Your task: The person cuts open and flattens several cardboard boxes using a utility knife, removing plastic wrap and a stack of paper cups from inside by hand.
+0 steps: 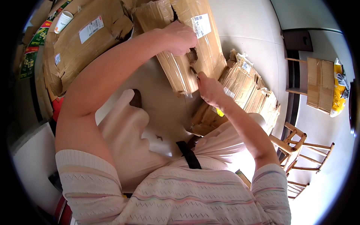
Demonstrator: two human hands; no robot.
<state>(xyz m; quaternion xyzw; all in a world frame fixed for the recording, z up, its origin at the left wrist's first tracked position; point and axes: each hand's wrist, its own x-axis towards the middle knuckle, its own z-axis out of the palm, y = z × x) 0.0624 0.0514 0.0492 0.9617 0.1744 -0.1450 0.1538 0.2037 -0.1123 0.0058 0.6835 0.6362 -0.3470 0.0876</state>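
A long brown cardboard box with shiny clear tape (210, 50) lay in front of the person, beyond the knees, between a large brown cardboard carton at the left (80, 45) and a layered pile of crumpled brown cardboard at the right (247, 84). The box looked worn: a ragged dark opening (192, 56) ran lengthwise along the face turned toward the camera, its edges torn and uneven. Wrinkled tape caught the light along the left strip and hung loose in a bright scrap at the near end. A white printed label (201, 25) was stuck to the right of the opening, its lines too small to read.

The left hand (180, 37) lay across the opening, next to the label. Its fingers were curled inward with their tips hidden, so whether they gripped a cardboard edge could not be told. The right hand (210, 90) was near the close end of the box, its fingers clenched around a slim dark tool (194, 71) whose tip pointed toward the lower end of the opening; what kind of tool it was could not be made out.

The carton at the left also bore a white label (91, 29), and a white paper cup (63, 21) lay tilted near its upper corner.
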